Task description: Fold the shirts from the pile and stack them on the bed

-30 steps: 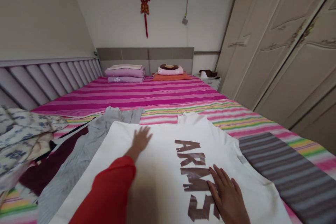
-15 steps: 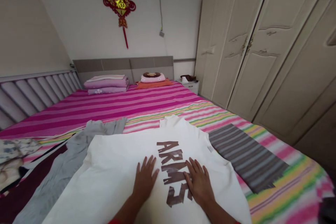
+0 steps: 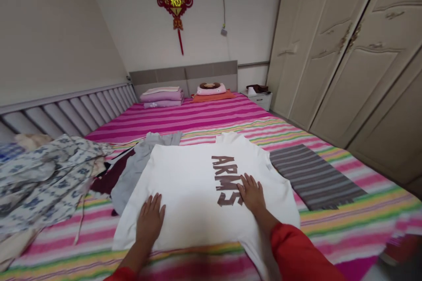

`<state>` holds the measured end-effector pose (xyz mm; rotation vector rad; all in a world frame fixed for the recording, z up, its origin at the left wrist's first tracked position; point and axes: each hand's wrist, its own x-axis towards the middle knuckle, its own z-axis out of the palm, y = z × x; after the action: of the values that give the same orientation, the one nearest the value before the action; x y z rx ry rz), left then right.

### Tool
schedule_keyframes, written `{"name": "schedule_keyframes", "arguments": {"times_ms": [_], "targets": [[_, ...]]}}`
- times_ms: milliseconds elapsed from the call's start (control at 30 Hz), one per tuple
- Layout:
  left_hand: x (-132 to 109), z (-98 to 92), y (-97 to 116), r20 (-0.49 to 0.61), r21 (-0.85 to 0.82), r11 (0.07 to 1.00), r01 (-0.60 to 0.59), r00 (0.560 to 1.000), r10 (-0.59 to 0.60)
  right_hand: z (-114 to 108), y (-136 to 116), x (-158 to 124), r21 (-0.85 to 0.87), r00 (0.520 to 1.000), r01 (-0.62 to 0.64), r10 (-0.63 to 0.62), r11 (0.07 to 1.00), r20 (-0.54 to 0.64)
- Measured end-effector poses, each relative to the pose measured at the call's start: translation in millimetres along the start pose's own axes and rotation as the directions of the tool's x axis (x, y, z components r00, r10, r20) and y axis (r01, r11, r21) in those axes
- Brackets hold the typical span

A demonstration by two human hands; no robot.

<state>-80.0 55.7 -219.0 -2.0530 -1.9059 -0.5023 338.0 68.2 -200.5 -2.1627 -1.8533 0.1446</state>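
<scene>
A white T-shirt (image 3: 184,180) with large brown letters lies spread sideways on the bed, its neck toward the right. My left hand (image 3: 150,218) rests flat on the shirt's lower left part, fingers stretched out. On the right, my right hand (image 3: 252,193) lies flat over the last printed letter, its fingers slightly spread. Neither hand grips the cloth. Beyond the shirt's left edge is a grey garment (image 3: 132,178), partly covered by it. A folded grey striped cloth (image 3: 316,178) lies close to the shirt's right side.
Heaped floral clothing (image 3: 49,175) and a maroon garment (image 3: 114,175) lie on the left of the striped bedspread (image 3: 356,184). Folded purple bedding (image 3: 163,96) and a pink pillow (image 3: 211,90) are near the headboard. A wardrobe (image 3: 329,52) stands along the right.
My left hand has slid left across the shirt, away from the letters. My right hand stays near the lettering. The view has turned left, showing more of the floral clothing.
</scene>
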Motion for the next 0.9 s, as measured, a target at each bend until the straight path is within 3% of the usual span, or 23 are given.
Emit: {"name": "schedule_keyframes", "arguments": {"times_ms": [100, 200, 333, 433, 500, 600, 800, 900], "targets": [[-16.8, -2.8, 30.4, -0.012, 0.015, 0.987, 0.160, 0.987, -0.159, -0.2, 0.0, -6.4, 0.011, 1.000, 0.004, -0.004, 1.000, 0.013], [-33.8, -0.5, 75.1, 0.025, -0.001, 0.963, 0.271, 0.962, -0.271, 3.6, -2.8, -20.8, 0.004, 1.000, -0.025, 0.025, 1.000, 0.000], [-52.5, 0.2, 131.0, 0.091, -0.096, 0.990, 0.107, 0.991, -0.099, 12.6, -3.4, -50.5, -0.014, 0.996, -0.003, 0.001, 1.000, -0.093], [-59.4, -2.4, 148.8, 0.088, -0.158, 0.987, 0.008, 0.996, 0.006, 16.4, 3.0, -75.7, -0.032, 0.987, 0.048, -0.052, 0.998, -0.155], [-60.4, -5.9, 144.1, 0.092, -0.182, 0.982, -0.041, 0.994, 0.058, 17.0, 10.3, -91.9, -0.043, 0.979, 0.067, -0.074, 0.997, -0.188], [-60.4, -16.0, 115.7, 0.112, -0.174, 0.983, -0.060, 0.990, 0.081, 16.6, 24.4, -114.3, -0.048, 0.976, 0.047, -0.056, 0.998, -0.212], [-76.3, -46.7, 34.5, 0.112, -0.091, 0.984, 0.155, 0.983, -0.145, 17.1, 59.3, -151.3, 0.002, 0.980, -0.044, 0.043, 0.999, -0.193], [-90.7, -53.3, 3.3, 0.079, -0.195, 0.947, 0.255, 0.966, -0.244, 19.5, 73.4, -167.4, 0.118, 0.973, -0.076, 0.100, 0.990, -0.208]]}}
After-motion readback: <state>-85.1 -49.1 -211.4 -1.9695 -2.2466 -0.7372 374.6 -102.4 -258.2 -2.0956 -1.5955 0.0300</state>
